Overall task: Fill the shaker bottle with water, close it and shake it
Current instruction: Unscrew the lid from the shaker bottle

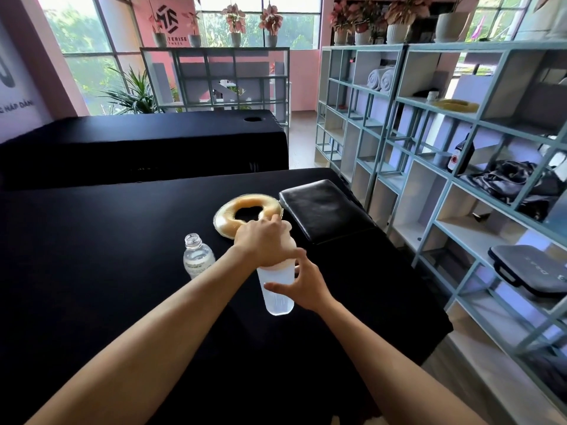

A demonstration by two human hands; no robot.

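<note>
A translucent shaker bottle [277,297] stands upright on the black table [107,256], with water visible in its lower part. My left hand [264,242] covers its pale lid from above, fingers wrapped over the top. My right hand [302,282] holds the bottle's body from the right side, thumb across the front. A small clear water bottle [198,257] without a cap stands just left of the shaker. The shaker's lid is mostly hidden under my left hand.
A tan ring-shaped cushion [248,214] lies behind the shaker, and a black padded headrest [325,210] to its right. Teal shelving [460,185] lines the right side, close to the table's edge. A second black table [147,139] stands behind.
</note>
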